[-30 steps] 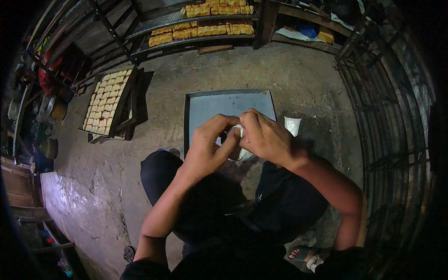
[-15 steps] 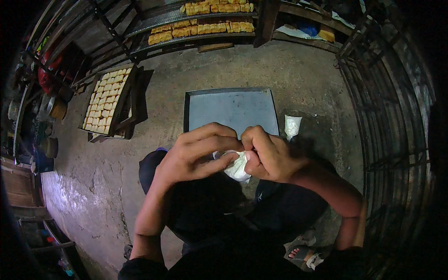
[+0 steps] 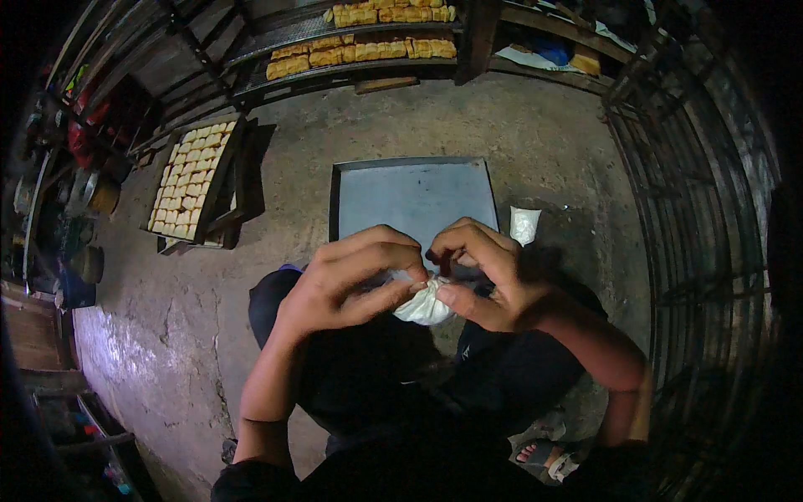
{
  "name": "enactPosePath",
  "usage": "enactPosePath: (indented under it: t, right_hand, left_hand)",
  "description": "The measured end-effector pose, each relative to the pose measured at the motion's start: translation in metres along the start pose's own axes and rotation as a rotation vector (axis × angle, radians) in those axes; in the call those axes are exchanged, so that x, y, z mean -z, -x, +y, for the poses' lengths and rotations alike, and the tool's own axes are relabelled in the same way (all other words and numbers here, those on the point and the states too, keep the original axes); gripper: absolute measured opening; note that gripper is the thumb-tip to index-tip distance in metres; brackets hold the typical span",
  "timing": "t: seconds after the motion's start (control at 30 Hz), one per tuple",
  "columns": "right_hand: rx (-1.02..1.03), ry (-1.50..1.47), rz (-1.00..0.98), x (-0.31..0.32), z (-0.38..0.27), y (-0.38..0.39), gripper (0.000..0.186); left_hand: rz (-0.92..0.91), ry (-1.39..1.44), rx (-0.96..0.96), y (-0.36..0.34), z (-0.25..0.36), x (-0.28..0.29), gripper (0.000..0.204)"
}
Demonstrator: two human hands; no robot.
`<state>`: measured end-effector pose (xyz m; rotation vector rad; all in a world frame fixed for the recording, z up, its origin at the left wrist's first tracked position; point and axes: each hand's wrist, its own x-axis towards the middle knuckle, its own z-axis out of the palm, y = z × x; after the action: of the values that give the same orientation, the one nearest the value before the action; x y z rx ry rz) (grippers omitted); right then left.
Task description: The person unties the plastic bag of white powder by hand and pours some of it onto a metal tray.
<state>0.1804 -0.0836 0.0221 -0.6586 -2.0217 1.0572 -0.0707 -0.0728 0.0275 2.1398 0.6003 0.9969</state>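
Observation:
A small clear plastic bag of white powder or cream (image 3: 424, 308) hangs between my hands, its neck gathered and twisted at the top. My left hand (image 3: 355, 276) is closed, thumb and forefinger pinching that neck from the left. My right hand (image 3: 493, 280) works at the neck from the right, its thumb against the bag and its curled fingers a little apart from the thumb. The fingertips partly hide the neck. Just beyond my hands, a bare shallow metal tray (image 3: 414, 197) lies on the floor.
A second small bag of white stuff (image 3: 524, 225) lies right of the tray. To the left, a tray of pale bread pieces (image 3: 191, 180) rests on another tray. Bread loaves (image 3: 360, 54) line the far rack. A dark metal rack (image 3: 686, 217) stands along the right.
My right fingers have loosened and lifted from their tight pinch, spreading away from the thumb. The bag's twisted neck now shows more. My left hand keeps its pinch.

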Motion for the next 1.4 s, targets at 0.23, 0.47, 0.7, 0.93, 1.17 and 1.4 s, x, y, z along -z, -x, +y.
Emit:
enactPosePath:
  t: [0.23,0.47,0.7,0.93,1.17,1.4]
  right_hand:
    - [0.154,0.276,0.040,-0.004,0.006,-0.004,0.008]
    - [0.071,0.116,-0.097,0.002,0.001,-0.001,0.016]
    - [-0.088,-0.253,-0.199,0.001,0.001,0.004,0.028]
    - [-0.244,-0.444,-0.306,0.007,0.008,0.008,0.033]
    - [-0.092,-0.206,-0.211,0.005,-0.006,0.006,0.025]
    - [0.209,0.222,0.132,-0.019,-0.002,0.006,0.017]
  left_hand:
    - [0.113,-0.111,-0.059,-0.009,-0.003,0.000,0.019]
    - [-0.130,-0.124,-0.117,-0.023,0.008,0.018,0.020]
    - [-0.197,0.142,-0.075,-0.028,0.003,0.010,0.022]
    - [-0.195,0.241,-0.086,-0.029,-0.004,0.003,0.021]
    - [-0.094,0.232,-0.095,-0.021,-0.012,-0.004,0.024]
    - [0.143,0.531,0.057,0.001,-0.025,-0.026,0.023]
